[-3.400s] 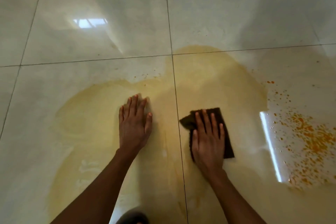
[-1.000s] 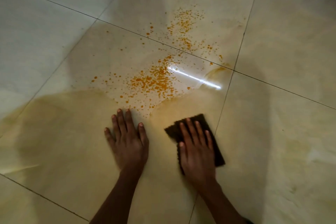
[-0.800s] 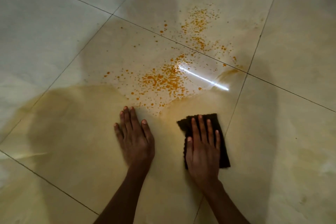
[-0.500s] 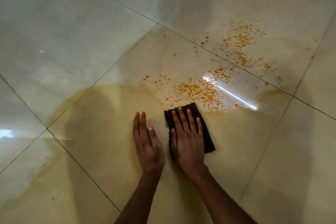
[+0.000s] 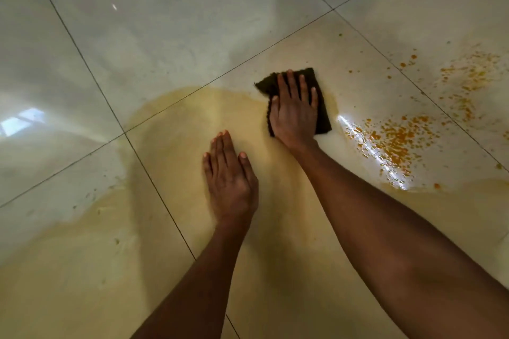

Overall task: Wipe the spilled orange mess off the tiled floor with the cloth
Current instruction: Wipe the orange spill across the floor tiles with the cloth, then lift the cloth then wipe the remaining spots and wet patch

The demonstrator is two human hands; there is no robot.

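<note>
My right hand [image 5: 294, 113] presses flat on a dark brown folded cloth [image 5: 322, 113] on the tiled floor, fingers spread over it. The cloth lies at the far edge of a wide pale-yellow smear [image 5: 192, 129] that covers the tiles around my arms. My left hand [image 5: 230, 179] rests flat on the wet smeared tile, nearer to me and left of the cloth, holding nothing. Orange specks and droplets [image 5: 394, 140] lie to the right of the cloth, and a second scatter [image 5: 468, 77] sits further right, past a grout line.
Glossy pale tiles [image 5: 165, 22] with dark grout lines stretch away at the top and left, showing no orange stain. A bright light reflection [image 5: 371, 151] glints on the wet floor among the orange specks.
My right hand has pushed the cloth forward, away from me and ahead of my left hand. The view has swung left, so the orange specks now lie to the right of the cloth.
</note>
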